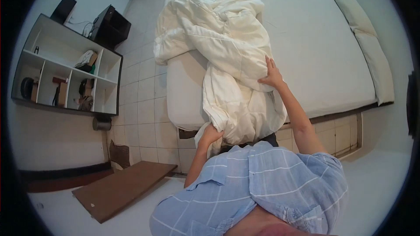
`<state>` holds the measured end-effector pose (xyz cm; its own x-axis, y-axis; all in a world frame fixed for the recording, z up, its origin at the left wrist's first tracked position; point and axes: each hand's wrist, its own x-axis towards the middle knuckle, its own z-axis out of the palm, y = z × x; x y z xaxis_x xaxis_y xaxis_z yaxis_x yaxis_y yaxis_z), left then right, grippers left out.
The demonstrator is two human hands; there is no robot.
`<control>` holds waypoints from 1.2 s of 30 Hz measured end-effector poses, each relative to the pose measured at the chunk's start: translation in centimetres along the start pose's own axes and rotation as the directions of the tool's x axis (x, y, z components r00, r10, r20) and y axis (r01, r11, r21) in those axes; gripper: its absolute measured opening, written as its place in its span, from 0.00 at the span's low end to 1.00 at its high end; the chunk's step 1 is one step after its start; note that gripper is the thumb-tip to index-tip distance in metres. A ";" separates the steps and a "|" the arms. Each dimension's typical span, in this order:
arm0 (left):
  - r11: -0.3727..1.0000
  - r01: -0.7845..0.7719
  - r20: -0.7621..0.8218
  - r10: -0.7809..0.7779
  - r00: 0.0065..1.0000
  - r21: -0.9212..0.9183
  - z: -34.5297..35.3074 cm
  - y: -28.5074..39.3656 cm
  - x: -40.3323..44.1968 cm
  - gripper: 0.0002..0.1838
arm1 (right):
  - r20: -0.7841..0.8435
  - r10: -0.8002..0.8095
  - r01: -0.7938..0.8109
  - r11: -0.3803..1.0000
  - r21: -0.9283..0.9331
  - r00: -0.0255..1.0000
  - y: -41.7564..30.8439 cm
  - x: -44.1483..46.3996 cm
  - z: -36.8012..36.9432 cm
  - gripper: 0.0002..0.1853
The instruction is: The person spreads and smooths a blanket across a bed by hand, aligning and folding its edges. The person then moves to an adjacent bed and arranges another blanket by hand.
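A bunched white comforter [234, 48] lies across the left part of the bed and hangs over the near edge against my body. Low on this hanging end, my left hand [211, 134] is closed around a fold of the fabric. My right hand [272, 76] rests against the comforter's right side, its fingers stretched out and apart. Under the cloth is a mattress [315, 39] with a pale fitted sheet, bare to the right of the comforter.
Two pillows [374, 57] lie along the bed's right end. On the left stand an open shelf unit [70, 67] holding assorted items and a black cabinet [111, 26]. A brown wooden door [124, 188] is at lower left. Tiled floor [144, 87] runs between shelf and bed.
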<state>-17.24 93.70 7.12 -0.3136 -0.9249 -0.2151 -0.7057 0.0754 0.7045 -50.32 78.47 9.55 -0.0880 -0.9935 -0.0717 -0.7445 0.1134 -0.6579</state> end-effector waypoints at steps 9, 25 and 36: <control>0.946 0.278 -0.199 -0.309 0.930 -0.168 0.5 6.4 0.0 0.21 | 0.083 -0.285 0.296 0.899 -0.322 0.955 -0.4 4.6 -5.4 0.22; 0.854 -0.268 0.121 0.355 0.927 -0.446 12.7 25.9 12.1 0.26 | -0.403 0.005 -0.133 0.948 -0.290 0.915 25.3 2.1 -30.0 0.21; 0.780 0.261 0.335 -0.070 0.939 -0.568 4.9 15.6 17.4 0.21 | 0.083 -0.059 0.028 0.943 0.331 0.995 8.6 -14.9 -7.7 0.50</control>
<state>-36.82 80.57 11.04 -0.4583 -0.7491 -0.4783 -0.2717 -0.3943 0.8779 -60.53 94.31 10.70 0.0115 -0.9954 -0.0948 -0.4861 0.0772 -0.8705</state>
